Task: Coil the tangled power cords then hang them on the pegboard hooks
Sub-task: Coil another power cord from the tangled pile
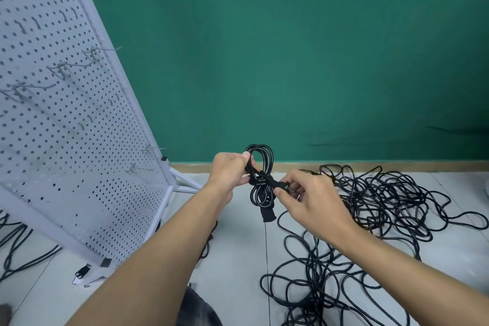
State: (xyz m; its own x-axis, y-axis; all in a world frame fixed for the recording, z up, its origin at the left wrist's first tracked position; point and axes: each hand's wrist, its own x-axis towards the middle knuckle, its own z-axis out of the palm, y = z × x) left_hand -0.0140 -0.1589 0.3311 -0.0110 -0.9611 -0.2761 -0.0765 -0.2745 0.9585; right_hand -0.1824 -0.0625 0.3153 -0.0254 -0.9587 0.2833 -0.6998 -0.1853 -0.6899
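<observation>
One coiled cord [260, 167] is being held up mid-scene above the floor [238, 259]. It is being gripped at its waist by the left hand [229, 173], while its plug end [277, 185] is being pinched by the right hand [308, 196]. If that pinch is being eased too soon, the wrap could spring loose and the loops spill. One tangled pile [370, 206] is lying at right, its cords uncountable. Five long hooks [71, 65] are being counted on the one pegboard [53, 127] at left.
</observation>
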